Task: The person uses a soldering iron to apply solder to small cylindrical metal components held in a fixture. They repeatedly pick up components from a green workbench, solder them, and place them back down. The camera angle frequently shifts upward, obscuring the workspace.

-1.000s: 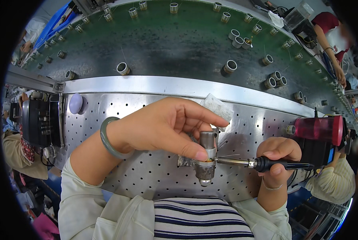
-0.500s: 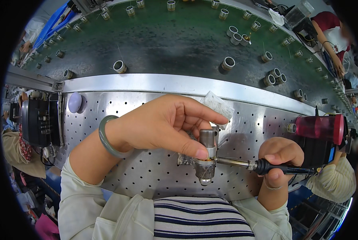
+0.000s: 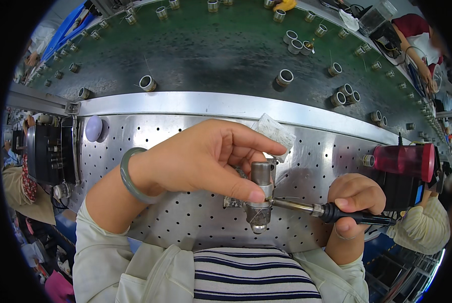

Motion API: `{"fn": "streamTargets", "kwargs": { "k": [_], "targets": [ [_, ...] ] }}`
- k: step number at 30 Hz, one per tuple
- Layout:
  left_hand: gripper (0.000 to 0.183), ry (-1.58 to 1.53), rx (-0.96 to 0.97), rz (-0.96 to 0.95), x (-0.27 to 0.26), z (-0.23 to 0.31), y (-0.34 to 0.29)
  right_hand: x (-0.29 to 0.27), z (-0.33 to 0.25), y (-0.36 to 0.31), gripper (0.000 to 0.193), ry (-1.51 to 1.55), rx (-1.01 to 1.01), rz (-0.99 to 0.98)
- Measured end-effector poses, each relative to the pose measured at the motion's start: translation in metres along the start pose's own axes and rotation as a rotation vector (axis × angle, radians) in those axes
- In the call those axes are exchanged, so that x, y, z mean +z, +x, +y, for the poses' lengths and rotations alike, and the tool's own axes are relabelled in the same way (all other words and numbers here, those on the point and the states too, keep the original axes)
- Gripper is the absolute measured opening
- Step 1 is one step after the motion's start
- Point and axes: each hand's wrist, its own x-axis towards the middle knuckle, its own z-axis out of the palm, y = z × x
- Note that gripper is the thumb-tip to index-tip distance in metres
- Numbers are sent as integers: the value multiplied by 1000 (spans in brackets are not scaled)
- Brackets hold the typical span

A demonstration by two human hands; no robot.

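Note:
My left hand (image 3: 205, 161), with a green bangle at the wrist, is closed about an upright metal cylindrical part (image 3: 260, 174). Its thumb presses on the part's middle band, while the index finger stretches past the top and the other fingers curl behind. Below the thumb, a darker lower section ends in a shiny rounded tip. My right hand (image 3: 357, 202) grips a soldering iron (image 3: 337, 213) by its black handle. The iron's metal barrel points left, its tip at the part's band beside my thumb. Whether the tip touches cannot be made out.
Under my hands lies a perforated metal worktop (image 3: 175, 227). A whitish pad (image 3: 275, 132) sits behind the part, a lilac egg-shaped object (image 3: 93, 129) far left, a pink-red container (image 3: 405, 161) right. Beyond the metal rail (image 3: 195, 103), a green conveyor belt (image 3: 205, 55) bears many small metal cylinders.
Cylinders on the belt have shifted slightly left. A yellow-gloved hand has come in at the far edge. My hands and the iron have barely moved.

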Motion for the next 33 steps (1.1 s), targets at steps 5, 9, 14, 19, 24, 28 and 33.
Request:
{"fn": "streamTargets", "kwargs": {
  "k": [5,9,14,19,24,28,33],
  "targets": [
    [63,-38,-3,5,1,2,-1,1,-1,-4,25,129,79,95],
    [63,-55,8,9,1,0,-2,1,2,-4,25,83,35,75],
    [63,-49,-3,4,1,1,-2,3,1,-3,25,67,54,85],
    [63,-53,2,1,0,1,-2,2,-1,-1,24,22,52,64],
    [64,-24,-14,-1,0,1,-2,2,-2,0,24,-16,45,34],
    [63,-27,-3,18,2,-1,-3,1,-2,1,24,-32,23,20],
    [64,-27,-13,26,5,0,-2,4,0,-5,23,129,79,117]
  ]
}}
